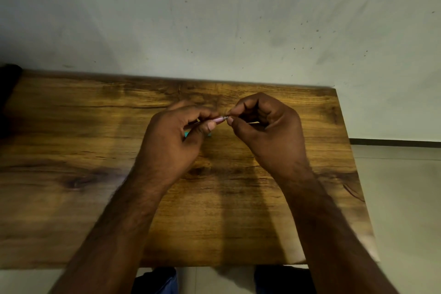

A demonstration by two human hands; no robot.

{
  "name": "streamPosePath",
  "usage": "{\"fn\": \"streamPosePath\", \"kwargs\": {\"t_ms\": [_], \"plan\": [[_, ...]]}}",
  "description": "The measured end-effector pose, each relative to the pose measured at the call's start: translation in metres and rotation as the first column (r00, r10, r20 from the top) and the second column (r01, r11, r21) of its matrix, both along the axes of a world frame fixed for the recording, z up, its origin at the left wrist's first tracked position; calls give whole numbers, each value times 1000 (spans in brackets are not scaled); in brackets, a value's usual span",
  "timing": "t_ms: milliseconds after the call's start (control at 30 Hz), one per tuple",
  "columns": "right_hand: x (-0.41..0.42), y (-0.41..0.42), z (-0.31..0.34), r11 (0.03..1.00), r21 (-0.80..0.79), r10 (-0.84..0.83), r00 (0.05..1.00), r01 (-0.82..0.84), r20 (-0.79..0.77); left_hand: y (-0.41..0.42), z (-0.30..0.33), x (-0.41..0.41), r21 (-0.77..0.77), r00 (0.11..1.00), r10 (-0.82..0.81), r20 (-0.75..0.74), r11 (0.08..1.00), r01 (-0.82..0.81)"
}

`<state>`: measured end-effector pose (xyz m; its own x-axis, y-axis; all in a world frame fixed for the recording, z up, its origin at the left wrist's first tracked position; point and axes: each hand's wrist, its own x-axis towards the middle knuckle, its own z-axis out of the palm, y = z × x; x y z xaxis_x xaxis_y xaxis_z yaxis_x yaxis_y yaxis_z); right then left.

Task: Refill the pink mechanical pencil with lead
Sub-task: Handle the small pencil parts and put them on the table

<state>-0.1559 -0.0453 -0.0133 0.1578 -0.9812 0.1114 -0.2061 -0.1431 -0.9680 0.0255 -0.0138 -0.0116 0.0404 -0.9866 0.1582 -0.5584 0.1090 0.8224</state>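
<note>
My left hand [176, 131] grips the pink mechanical pencil [218, 119] above the middle of the wooden table [95, 174]. Only a short pink length and a metal end show past my fingers, pointing right. My right hand [265, 126] pinches thumb and forefinger together right at that metal end; what it pinches is too small to make out. A teal object [186, 133] peeks out on the table under my left hand, mostly hidden.
The table's far edge meets a pale, speckled wall [214, 19]. Its right edge drops to a light floor [401, 186]. A dark object [8, 93] sits at the table's far left corner. My knees [157, 280] show below the near edge.
</note>
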Motion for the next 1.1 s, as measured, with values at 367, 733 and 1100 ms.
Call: {"fn": "streamPosePath", "kwargs": {"t_ms": [367,733,1100], "plan": [[-17,-7,-3,997,26,-63,960,73,-273,0,-6,2,40,999,-11,36,999,10],[-5,0,-14,997,67,24,657,41,-753,0,-9,2,81,996,-5,92,997,-3],[-9,-3,-1,892,452,-96,975,-5,200,-2,-9,3,81,995,5,96,997,-13]]}}
